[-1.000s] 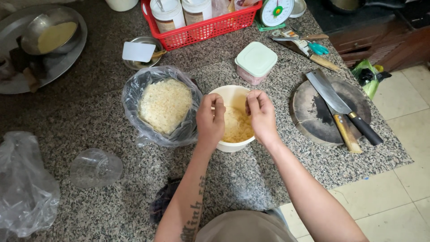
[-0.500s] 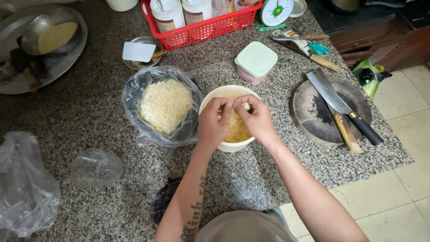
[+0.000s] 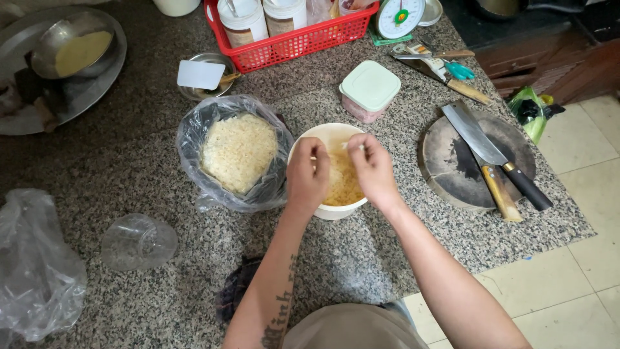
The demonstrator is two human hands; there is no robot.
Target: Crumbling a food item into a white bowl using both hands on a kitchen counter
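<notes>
Hands are held together over the white bowl (image 3: 330, 139), which stands on the granite bench (image 3: 97, 194) just right of a bagged heap of pale shreds (image 3: 237, 152). Yellow shreds (image 3: 342, 184) fill the bowl. The left hand (image 3: 307, 174) is curled, fingertips pressed together above the shreds; the right hand (image 3: 371, 167) is seen pinching a small pale bit between thumb and fingers. A lidded tub (image 3: 369, 89) sits behind the bowl, a cleaver (image 3: 481, 143) on a round board (image 3: 445, 165) to the right.
</notes>
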